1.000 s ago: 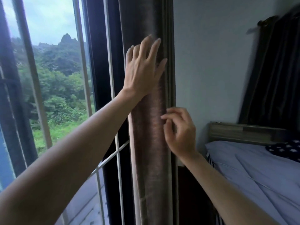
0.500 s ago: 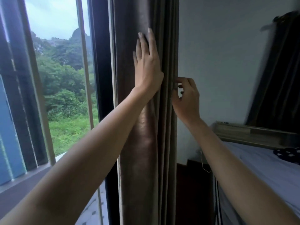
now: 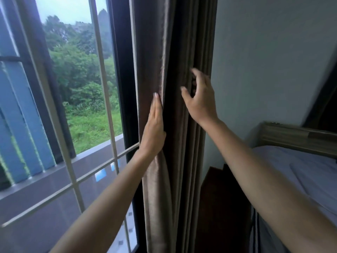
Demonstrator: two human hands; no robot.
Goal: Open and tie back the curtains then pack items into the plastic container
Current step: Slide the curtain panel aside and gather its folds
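A brown curtain [image 3: 173, 42] hangs gathered in folds at the right side of the window, against the wall corner. My left hand [image 3: 154, 128] lies flat against its left front fold, fingers straight and together, holding nothing. My right hand [image 3: 199, 97] is at the folds on the right, fingers spread and curled, touching the fabric without a clear grip. No tie-back and no plastic container are in view.
The window [image 3: 78, 88] with pale bars fills the left, with trees and a balcony ledge outside. A bed [image 3: 300, 170] with a grey sheet and wooden headboard stands at the right. A dark curtain [image 3: 326, 99] hangs at the far right. Dark wooden furniture [image 3: 218, 207] sits below the corner.
My left hand has slid down the curtain from high up to mid height. My right hand moved from the curtain's right edge onto the folds, fingers spread wider. The view tilted downward.
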